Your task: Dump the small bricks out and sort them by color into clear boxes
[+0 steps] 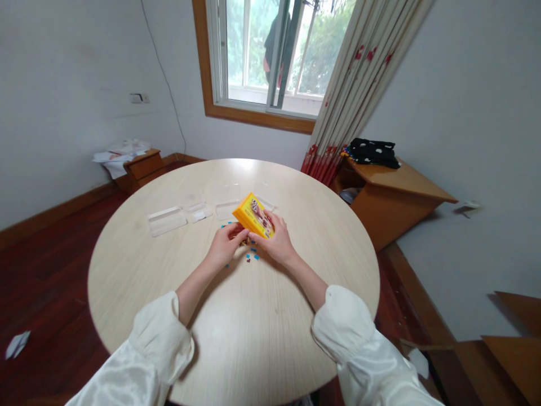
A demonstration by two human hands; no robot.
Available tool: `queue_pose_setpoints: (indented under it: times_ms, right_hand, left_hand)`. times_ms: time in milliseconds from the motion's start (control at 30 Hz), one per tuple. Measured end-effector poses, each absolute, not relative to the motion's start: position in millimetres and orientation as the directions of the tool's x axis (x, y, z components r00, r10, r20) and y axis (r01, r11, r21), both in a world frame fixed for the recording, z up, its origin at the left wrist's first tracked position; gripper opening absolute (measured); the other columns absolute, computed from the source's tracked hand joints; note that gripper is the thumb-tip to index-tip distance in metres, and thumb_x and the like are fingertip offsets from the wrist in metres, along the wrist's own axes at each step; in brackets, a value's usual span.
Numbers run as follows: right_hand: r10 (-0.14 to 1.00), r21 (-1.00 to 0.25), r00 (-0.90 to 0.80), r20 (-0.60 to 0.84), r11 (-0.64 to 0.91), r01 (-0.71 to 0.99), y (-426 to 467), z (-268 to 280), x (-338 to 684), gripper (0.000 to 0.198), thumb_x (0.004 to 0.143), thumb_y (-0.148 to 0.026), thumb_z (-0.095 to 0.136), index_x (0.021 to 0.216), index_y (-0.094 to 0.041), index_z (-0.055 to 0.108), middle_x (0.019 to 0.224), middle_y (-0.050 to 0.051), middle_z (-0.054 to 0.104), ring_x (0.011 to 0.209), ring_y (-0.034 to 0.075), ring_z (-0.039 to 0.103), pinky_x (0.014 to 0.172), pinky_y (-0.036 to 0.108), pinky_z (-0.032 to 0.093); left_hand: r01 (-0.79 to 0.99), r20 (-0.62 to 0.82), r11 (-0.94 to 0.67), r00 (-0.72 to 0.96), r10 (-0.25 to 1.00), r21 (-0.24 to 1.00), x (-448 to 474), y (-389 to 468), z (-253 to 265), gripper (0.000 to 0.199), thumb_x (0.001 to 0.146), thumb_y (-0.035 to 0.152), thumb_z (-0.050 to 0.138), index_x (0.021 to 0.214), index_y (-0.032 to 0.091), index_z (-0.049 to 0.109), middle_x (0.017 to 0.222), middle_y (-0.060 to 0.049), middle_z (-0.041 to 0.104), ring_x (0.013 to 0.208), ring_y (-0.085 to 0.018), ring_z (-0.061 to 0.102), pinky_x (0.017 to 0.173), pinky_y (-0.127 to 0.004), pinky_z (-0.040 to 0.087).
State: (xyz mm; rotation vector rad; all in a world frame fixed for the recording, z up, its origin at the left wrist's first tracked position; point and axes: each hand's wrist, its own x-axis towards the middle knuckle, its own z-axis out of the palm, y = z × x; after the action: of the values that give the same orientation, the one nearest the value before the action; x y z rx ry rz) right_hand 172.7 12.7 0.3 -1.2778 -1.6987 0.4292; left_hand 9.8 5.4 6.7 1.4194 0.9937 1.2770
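My right hand [276, 239] is wrapped round a small yellow cardboard box [257, 217] with a printed picture on its face, tilted above the round table [253, 316]. Just left of the box's lower end, my left hand [226, 243] has its fingers curled in, the thumb tip close to the box corner. What those fingers hold, if anything, is hidden. Beneath and around both hands lie small loose pieces, several blue [256, 257] and a brown one [248, 260]. My hands cover part of this scatter.
Beyond my hands stand clear plastic trays: a long one [167, 221] at left, a smaller one [198, 212], and another [227, 210] partly behind the box. A wooden cabinet [397, 186] with dark cloth stands right of the table. A person [274, 48] shows outside the window.
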Motion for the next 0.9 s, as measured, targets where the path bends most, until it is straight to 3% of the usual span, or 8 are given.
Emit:
queue_pose_setpoints:
  times_ms: [133, 333, 533, 700, 900]
  right_hand:
    - [0.878, -0.742, -0.056, 0.475, 0.433, 0.512, 14.4, -1.3, 175.9, 0.076, 0.061, -0.048, 0.076, 0.128, -0.025, 0.050, 0.123, 0.011, 0.053, 0.116, 0.030, 0.048, 0.102, 0.050, 0.038]
    - [0.864, -0.780, -0.034, 0.503, 0.470, 0.414, 15.7, -0.4, 178.3, 0.072, 0.063, -0.045, 0.074, 0.128, -0.023, 0.050, 0.123, 0.011, 0.054, 0.117, 0.028, 0.049, 0.103, 0.047, 0.038]
    - [0.854, -0.791, -0.030, 0.519, 0.493, 0.361, 15.8, 0.7, 178.6, 0.072, 0.063, -0.046, 0.075, 0.127, -0.023, 0.050, 0.124, 0.011, 0.053, 0.118, 0.028, 0.048, 0.105, 0.048, 0.036]
    - [0.867, -0.837, -0.087, 0.490, 0.496, 0.230, 12.9, 5.1, 180.2, 0.071, 0.067, -0.050, 0.072, 0.129, -0.025, 0.048, 0.131, 0.010, 0.049, 0.122, 0.026, 0.046, 0.102, 0.045, 0.041]
    - [0.845, -0.846, -0.176, 0.505, 0.525, 0.094, 11.7, 7.2, 182.2, 0.066, 0.074, -0.055, 0.064, 0.129, -0.024, 0.047, 0.133, 0.010, 0.049, 0.123, 0.026, 0.047, 0.098, 0.041, 0.045]
  left_hand:
    - [-0.064, 0.198, -0.192, 0.114, 0.974, 0.979, 9.8, 1.7, 12.1, 0.029, 0.065, 0.035, 0.072, 0.084, 0.014, 0.066, 0.085, -0.008, 0.071, 0.072, -0.018, 0.066, 0.070, -0.033, 0.055]
    - [-0.134, 0.125, -0.106, 0.143, 0.982, 0.985, 8.8, 1.6, 14.7, 0.027, 0.070, 0.032, 0.067, 0.088, 0.013, 0.060, 0.057, 0.000, 0.062, 0.050, -0.013, 0.061, 0.054, -0.027, 0.052]
    - [-0.205, 0.055, -0.031, 0.110, 0.992, 0.978, 9.4, 1.3, 17.9, 0.032, 0.070, 0.028, 0.066, 0.096, 0.013, 0.057, 0.065, 0.000, 0.066, 0.058, -0.015, 0.065, 0.062, -0.030, 0.055]
    - [-0.154, 0.128, -0.120, 0.040, 0.991, 0.981, 5.8, -0.9, 23.3, 0.039, 0.064, 0.032, 0.071, 0.095, 0.014, 0.056, 0.080, -0.004, 0.069, 0.061, -0.014, 0.065, 0.062, -0.029, 0.055]
    - [-0.083, 0.191, -0.197, -0.078, 0.979, 0.977, -1.8, 6.2, 23.3, 0.035, 0.064, 0.032, 0.066, 0.093, 0.014, 0.057, 0.075, -0.002, 0.067, 0.055, -0.013, 0.061, 0.056, -0.026, 0.053]
